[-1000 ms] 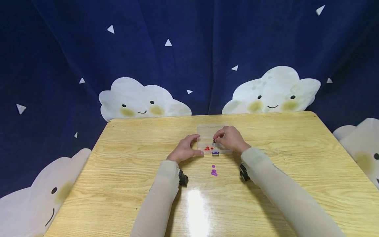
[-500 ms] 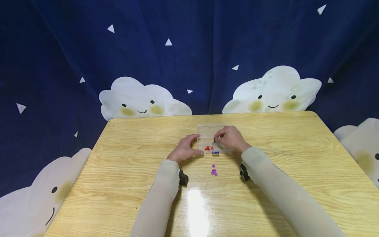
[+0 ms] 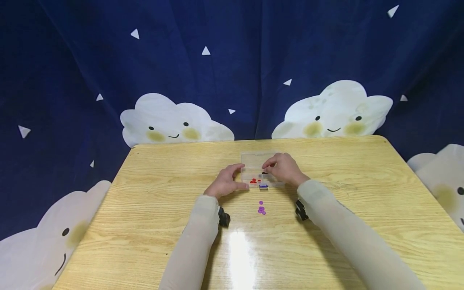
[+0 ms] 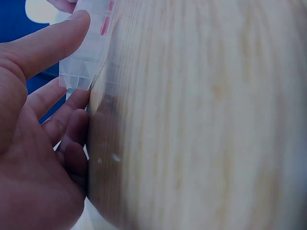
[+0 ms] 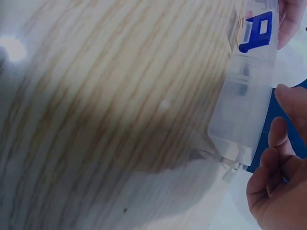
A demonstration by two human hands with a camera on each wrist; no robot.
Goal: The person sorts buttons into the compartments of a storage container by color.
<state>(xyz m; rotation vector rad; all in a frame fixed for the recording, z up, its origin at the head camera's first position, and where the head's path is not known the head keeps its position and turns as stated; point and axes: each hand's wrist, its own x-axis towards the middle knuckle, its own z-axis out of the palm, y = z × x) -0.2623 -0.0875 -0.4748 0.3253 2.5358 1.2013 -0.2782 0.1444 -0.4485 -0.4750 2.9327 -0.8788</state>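
Note:
A clear plastic compartment box (image 3: 253, 173) stands with its lid raised at the back. My left hand (image 3: 225, 183) holds the box's left end, thumb at the front and fingers round the side. My right hand (image 3: 284, 169) is over the box's right half. Its thumb and index fingertips are just above small black pieces (image 3: 264, 173) in a rear compartment, and nothing shows between them. Small red pieces (image 3: 253, 181) lie in the front left compartments. A blue latch (image 5: 257, 32) sits on the box's front wall.
Several small purple discs (image 3: 261, 209) lie on the wooden table (image 3: 145, 225) in front of the box. A dark blue curtain (image 3: 232, 60) with white clouds hangs behind the table's far edge.
The right fingertips have risen slightly, and the black piece that was at them now lies in the compartment below. The left hand and the box have stayed in place.

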